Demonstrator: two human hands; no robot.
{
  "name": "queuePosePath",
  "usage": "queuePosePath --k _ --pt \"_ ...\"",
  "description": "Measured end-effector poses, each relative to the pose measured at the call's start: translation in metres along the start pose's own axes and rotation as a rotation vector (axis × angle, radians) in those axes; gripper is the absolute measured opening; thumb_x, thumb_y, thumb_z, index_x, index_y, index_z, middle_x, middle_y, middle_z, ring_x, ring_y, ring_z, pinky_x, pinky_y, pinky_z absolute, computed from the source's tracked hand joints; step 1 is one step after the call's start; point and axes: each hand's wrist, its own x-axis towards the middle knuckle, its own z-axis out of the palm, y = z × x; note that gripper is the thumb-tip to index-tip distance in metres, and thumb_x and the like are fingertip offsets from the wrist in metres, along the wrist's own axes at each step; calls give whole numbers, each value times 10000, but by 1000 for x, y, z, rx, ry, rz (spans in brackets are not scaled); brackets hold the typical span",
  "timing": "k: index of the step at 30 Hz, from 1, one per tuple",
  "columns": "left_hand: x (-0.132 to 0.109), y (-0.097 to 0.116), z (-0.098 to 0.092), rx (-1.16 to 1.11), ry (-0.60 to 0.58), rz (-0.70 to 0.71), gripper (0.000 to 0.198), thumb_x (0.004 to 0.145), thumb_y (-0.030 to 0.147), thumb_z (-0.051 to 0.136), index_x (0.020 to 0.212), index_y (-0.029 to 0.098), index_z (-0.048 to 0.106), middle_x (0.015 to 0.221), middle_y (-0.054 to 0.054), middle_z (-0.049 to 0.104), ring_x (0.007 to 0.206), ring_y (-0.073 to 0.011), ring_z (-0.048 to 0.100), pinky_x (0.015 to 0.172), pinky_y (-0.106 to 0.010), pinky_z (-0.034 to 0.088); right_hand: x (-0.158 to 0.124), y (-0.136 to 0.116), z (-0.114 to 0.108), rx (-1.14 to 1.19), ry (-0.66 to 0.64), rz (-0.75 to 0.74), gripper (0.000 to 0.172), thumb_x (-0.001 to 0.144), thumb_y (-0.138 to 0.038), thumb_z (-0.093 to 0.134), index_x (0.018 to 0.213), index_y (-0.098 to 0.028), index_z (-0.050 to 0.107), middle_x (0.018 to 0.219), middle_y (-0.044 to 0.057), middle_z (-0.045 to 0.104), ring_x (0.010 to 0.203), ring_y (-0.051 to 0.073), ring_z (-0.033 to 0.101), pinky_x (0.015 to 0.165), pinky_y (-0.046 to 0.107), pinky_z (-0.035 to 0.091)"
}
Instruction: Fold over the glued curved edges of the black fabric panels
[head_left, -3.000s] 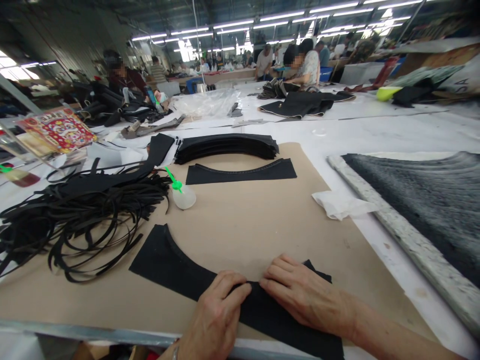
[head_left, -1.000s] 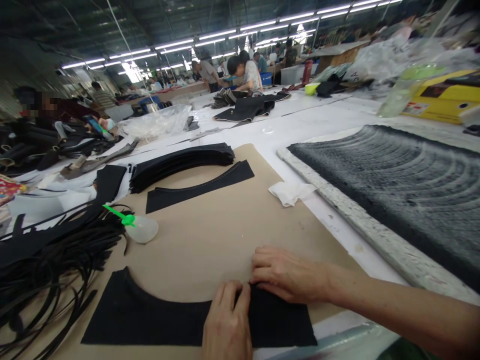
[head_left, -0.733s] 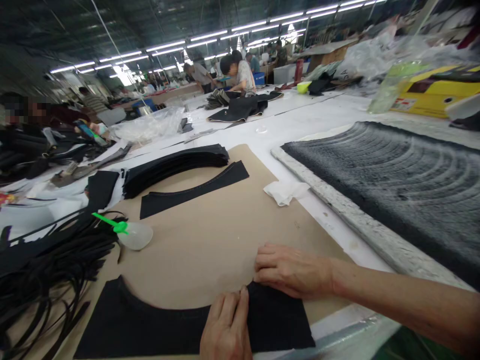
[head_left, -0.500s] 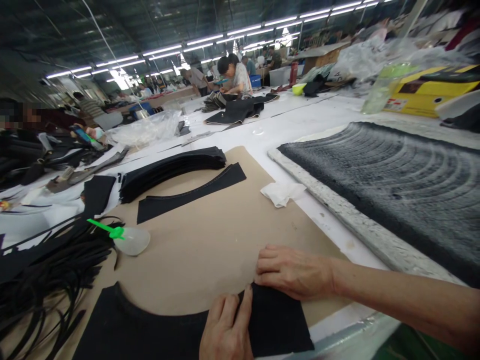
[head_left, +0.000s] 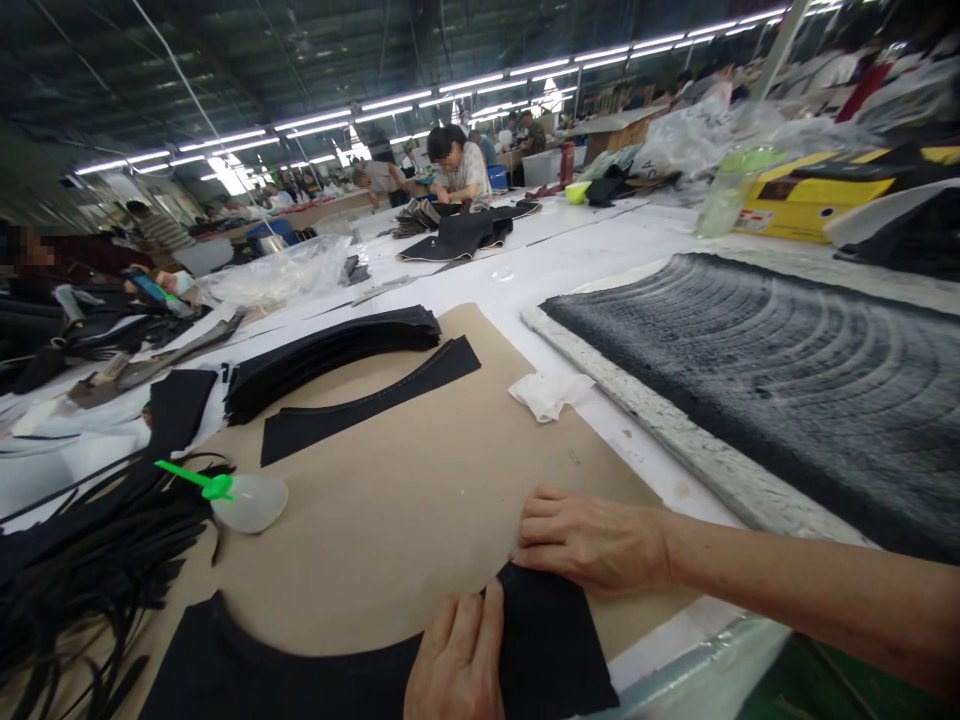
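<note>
Two hands point(head_left: 455, 660) point(head_left: 589, 540) pinch a curved black piece point(head_left: 551, 640); a box label point(head_left: 754, 221) is illegible.

- My left hand point(head_left: 457, 660) comes up from the bottom edge of view, back upward, fingers lying side by side and bent, pointing away from me.
- The digit nearest my other hand reaches furthest forward; my left wrist is out of sight.
- My right hand point(head_left: 585, 545) lies turned leftward, knuckles up, fingers close together and curled down, the thumb tucked beneath and hidden.
- My right wrist point(head_left: 664, 550) is nearly straight.
- My right forearm point(head_left: 810, 600) is bare and slants in from the right edge.
- Both sets of fingertips sit low, just beside each other, with a narrow gap between.
</note>
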Motion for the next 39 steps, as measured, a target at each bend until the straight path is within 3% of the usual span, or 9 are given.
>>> queuePosePath --k 6,16,19,22,27,31,35,39 --pt "11 10 -3 63 -113 -110 590 736 -19 423 1277 185 543 883 -58 591 787 -211 546 703 -315 501 -10 0 -4 19 -3 30 299 913 -140 412 1160 -135 582 887 83 607 833 202 502 818 355 366" --pt "14 15 2 174 -63 -87 496 764 8 463 1182 231 608 960 -69 609 840 -211 565 701 -303 483 -27 3 -6 51 -3 106 351 919 -142 374 1217 -128 559 978 105 630 918 217 526 891 382 351" --pt "14 17 7 185 -25 -73 452 786 6 452 1153 214 617 1051 -75 619 945 -211 576 765 -293 490 -29 2 -6 69 -1 124 381 876 -114 414 1232 -122 551 1026 112 633 956 218 528 903 386 354" --pt "18 19 11 178 -17 -74 469 793 -3 440 1191 192 593 1018 -66 625 923 -195 581 762 -274 495 -31 0 -8 87 16 164 413 830 -85 440 1224 -126 557 1069 114 627 968 220 519 900 390 359" --pt "25 23 13 150 9 -93 506 799 -1 439 1251 193 558 951 -57 616 844 -194 575 731 -288 488 -33 -5 -12 145 115 358 362 868 -65 376 1142 -147 597 985 103 617 915 211 517 860 388 375" --pt "29 24 11 105 4 -138 491 774 -22 426 1198 169 582 935 -58 608 830 -204 565 721 -318 469 -28 -16 -13 201 178 520 255 946 -157 402 1090 -178 611 951 78 615 909 203 522 872 382 378" --pt "35 23 6 2 -54 -201 373 834 41 433 1146 167 594 867 -51 585 783 -200 549 713 -328 445 -16 -33 -13 216 125 763 163 870 -214 583 1026 -187 617 982 70 597 952 235 520 886 410 378" --pt "42 26 4 -154 -117 -353 314 861 126 485 1162 170 566 978 -79 580 879 -233 546 780 -361 445 -3 -44 -13 220 59 941 164 790 -165 629 952 -174 604 995 75 592 943 254 512 851 415 385"
